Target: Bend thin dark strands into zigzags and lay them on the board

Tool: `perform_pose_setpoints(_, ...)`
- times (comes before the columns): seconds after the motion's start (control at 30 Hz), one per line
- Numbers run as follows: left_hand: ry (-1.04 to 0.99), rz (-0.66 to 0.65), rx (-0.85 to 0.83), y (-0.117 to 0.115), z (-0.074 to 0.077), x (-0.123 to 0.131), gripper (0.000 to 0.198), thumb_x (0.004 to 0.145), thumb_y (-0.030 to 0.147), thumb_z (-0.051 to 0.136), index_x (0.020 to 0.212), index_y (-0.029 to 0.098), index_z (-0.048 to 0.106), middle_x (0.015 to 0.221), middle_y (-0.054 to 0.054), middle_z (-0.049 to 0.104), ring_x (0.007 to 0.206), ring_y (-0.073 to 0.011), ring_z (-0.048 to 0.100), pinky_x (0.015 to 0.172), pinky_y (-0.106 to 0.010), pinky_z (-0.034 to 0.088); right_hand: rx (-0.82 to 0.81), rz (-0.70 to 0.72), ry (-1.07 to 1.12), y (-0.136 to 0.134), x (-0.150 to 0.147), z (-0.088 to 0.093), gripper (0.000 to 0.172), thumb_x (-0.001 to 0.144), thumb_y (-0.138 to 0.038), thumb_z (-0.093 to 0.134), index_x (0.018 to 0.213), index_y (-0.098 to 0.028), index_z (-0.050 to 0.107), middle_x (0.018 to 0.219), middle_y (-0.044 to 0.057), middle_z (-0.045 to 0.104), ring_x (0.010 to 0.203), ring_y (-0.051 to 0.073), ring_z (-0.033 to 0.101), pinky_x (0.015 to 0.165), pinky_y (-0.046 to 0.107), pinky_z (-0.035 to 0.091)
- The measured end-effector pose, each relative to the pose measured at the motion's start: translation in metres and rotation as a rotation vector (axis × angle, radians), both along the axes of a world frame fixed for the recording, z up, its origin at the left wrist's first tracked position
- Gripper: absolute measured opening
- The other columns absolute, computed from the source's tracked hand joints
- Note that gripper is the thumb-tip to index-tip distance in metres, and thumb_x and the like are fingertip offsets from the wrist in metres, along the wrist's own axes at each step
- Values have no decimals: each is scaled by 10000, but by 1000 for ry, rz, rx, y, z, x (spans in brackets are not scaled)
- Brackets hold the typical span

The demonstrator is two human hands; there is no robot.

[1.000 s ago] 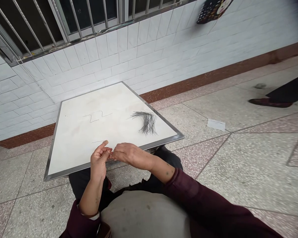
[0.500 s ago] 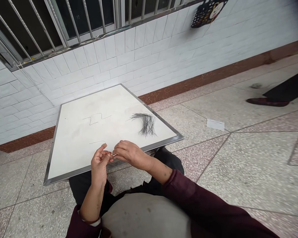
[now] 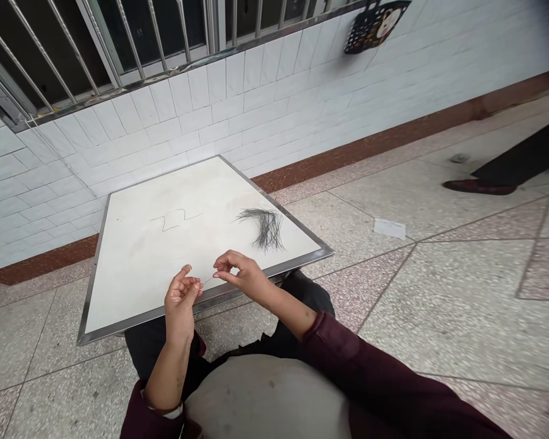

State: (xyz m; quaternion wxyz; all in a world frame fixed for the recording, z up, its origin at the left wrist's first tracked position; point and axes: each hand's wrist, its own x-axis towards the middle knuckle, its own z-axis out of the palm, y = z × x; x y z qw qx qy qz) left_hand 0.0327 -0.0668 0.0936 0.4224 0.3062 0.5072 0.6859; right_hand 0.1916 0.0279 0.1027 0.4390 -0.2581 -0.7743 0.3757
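My left hand [image 3: 180, 299] is over the table's near edge, palm turned up, thumb and fingertips pinching a thin wire [image 3: 208, 282]. The wire spans the short gap to my right hand [image 3: 242, 274], whose thumb and curled fingers are at its other end. Part of the wire is hidden by the left fingers. Farther back on the white tabletop [image 3: 132, 268], two bent wires [image 3: 170, 222] lie in stepped, angular shapes. A loose bundle of thin dark wires [image 3: 265, 228] rests toward the right side, bent over in a curve.
The table's metal rim [image 3: 119, 329] runs just above my knees. Behind it stands a white tiled wall [image 3: 187, 134] with a barred window [image 3: 132, 36]. A dotted bag [image 3: 375, 27] hangs there. A person's leg and shoe [image 3: 480, 186] and a white paper [image 3: 390, 228] are on the right.
My right hand has opened its grouped fingers into a curved pinch and drawn slightly away from the left, revealing wire between them. The left hand keeps its pinch.
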Motion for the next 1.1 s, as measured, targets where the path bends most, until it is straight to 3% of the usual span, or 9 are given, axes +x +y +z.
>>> perform_pose_setpoints(0.23, -16, -1, -17, -1, 1, 2, 463, 740, 309, 756, 1178, 223, 630, 879, -23, 651, 855, -135, 616, 770, -258, 482, -466, 144, 272, -3, -8, -3, 369, 727, -369, 772, 975, -218, 545, 763, -25, 605, 652, 110, 562, 639, 266, 466)
perform_pose_setpoints(0.37, -29, -21, -21, -1, 3, 2, 465, 743, 317, 754, 1180, 220, 627, 865, -19, 656, 857, -140, 623, 778, -268, 481, -606, 195, 375, -5, -9, -3, 309, 733, -368, 764, 905, -204, 567, 755, -30, 610, 666, 107, 589, 676, 280, 492)
perform_pose_setpoints(0.67, -7, -62, -85, -3, 4, 5, 604, 745, 387, 748, 1281, 189, 550, 795, -22, 680, 716, -132, 642, 709, -269, 493, -665, 290, 405, -5, -8, -12, 268, 789, -376, 731, 915, -185, 591, 852, 4, 684, 737, 120, 683, 714, 288, 547)
perform_pose_setpoints(1.1, -67, 38, -56, -2, 1, 10, 702, 702, 370, 789, 1310, 164, 507, 783, -35, 702, 673, -131, 644, 678, -272, 500, -593, 210, 475, -14, -8, -23, 182, 839, -336, 688, 894, -191, 593, 868, 17, 711, 760, 130, 693, 701, 275, 550)
